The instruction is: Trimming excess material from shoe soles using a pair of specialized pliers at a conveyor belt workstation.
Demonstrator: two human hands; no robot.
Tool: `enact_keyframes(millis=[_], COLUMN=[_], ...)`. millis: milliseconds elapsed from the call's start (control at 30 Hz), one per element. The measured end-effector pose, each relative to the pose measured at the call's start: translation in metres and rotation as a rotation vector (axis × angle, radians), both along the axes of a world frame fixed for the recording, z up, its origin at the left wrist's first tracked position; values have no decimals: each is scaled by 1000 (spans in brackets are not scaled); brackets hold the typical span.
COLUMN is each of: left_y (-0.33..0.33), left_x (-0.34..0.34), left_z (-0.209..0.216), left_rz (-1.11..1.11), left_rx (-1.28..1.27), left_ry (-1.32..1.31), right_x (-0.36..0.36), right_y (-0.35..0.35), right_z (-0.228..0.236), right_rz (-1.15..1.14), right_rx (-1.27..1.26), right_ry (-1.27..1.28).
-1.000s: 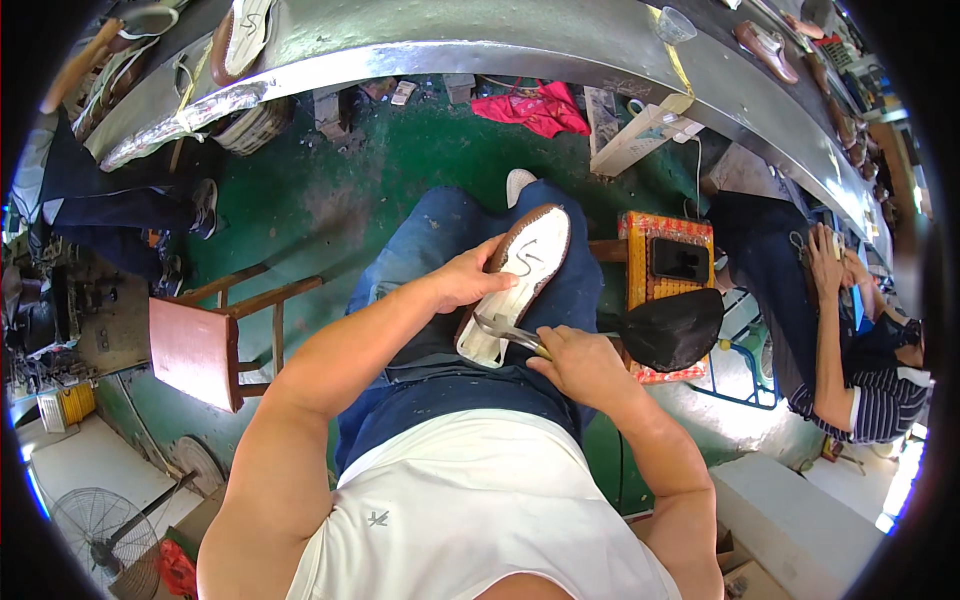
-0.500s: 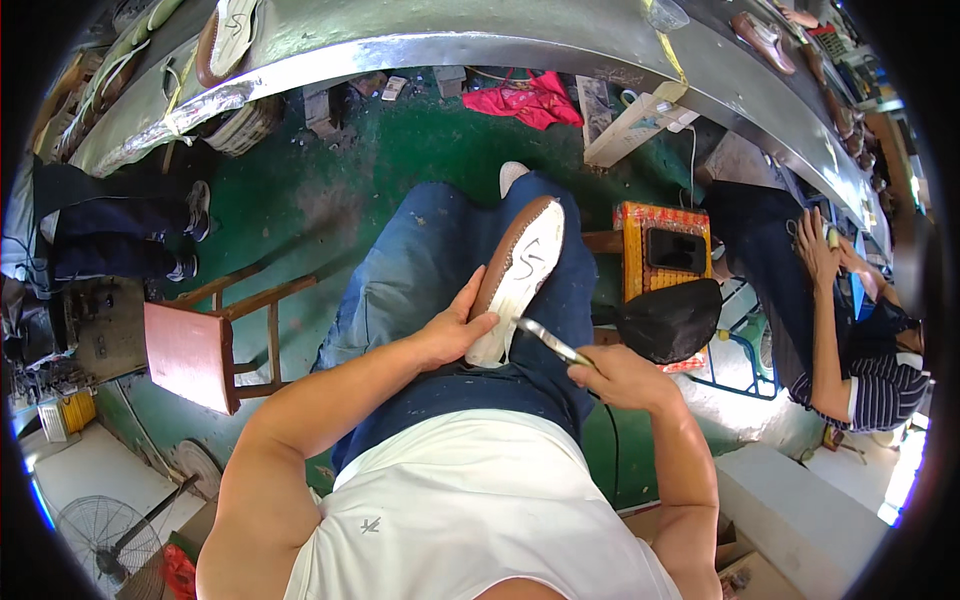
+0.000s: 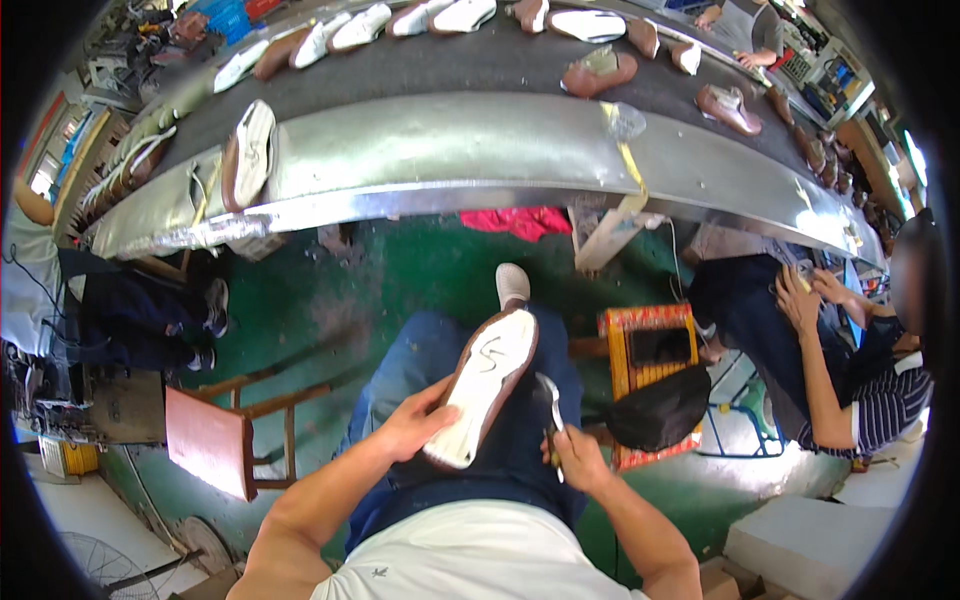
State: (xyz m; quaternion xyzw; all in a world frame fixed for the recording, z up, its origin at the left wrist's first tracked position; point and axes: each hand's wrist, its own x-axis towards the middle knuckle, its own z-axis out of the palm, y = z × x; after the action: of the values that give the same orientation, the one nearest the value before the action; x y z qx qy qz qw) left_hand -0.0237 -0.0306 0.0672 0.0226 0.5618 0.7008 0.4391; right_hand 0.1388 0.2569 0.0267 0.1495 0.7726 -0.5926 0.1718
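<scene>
My left hand grips a brown shoe by its heel end, with the thumb on the white underside. The shoe lies sole-up over my lap, toe pointing away, and a dark mark is drawn on its underside. In my right hand is a silver metal hand tool with a bent head, its kind not clear. The tool's head points away, a little to the right of the shoe and apart from it.
A metal-edged conveyor bench crosses ahead, bearing several shoes, one near its edge. To the left stands a wooden stool; to the right, an orange stand carries a black bag. A co-worker sits at right; another person is left.
The view has tilted up, showing more of the bench. The shoe has turned to show its other side edge, and the tool has drawn away from it, now pointing forward.
</scene>
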Motion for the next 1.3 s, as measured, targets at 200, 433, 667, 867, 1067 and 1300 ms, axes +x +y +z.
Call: enact_keyframes(millis=[200,433,667,867,1067,1300], left_y=[21,198,304,261,178,184], left_x=[-129,-406,-539,-582,-742,-831], left_z=[116,174,106,108,56,23], left_rz=[-3,29,-188,130,611,807], left_rx=[145,-146,-1192,-673,-911,-932], left_ry=[252,612,2099,1589,1414,1115], right_x=[-32,-71,-116,-142,-184,-233], right_y=[16,54,77,108,120,123], right_z=[-23,-54,-25,-36,-39,2], right_rz=[-29,-101,-114,-109,-60,-161], right_rx=[-124,-434,-499,-594,-614,-681], right_ry=[-129,-207,-348,-392,-415,-499])
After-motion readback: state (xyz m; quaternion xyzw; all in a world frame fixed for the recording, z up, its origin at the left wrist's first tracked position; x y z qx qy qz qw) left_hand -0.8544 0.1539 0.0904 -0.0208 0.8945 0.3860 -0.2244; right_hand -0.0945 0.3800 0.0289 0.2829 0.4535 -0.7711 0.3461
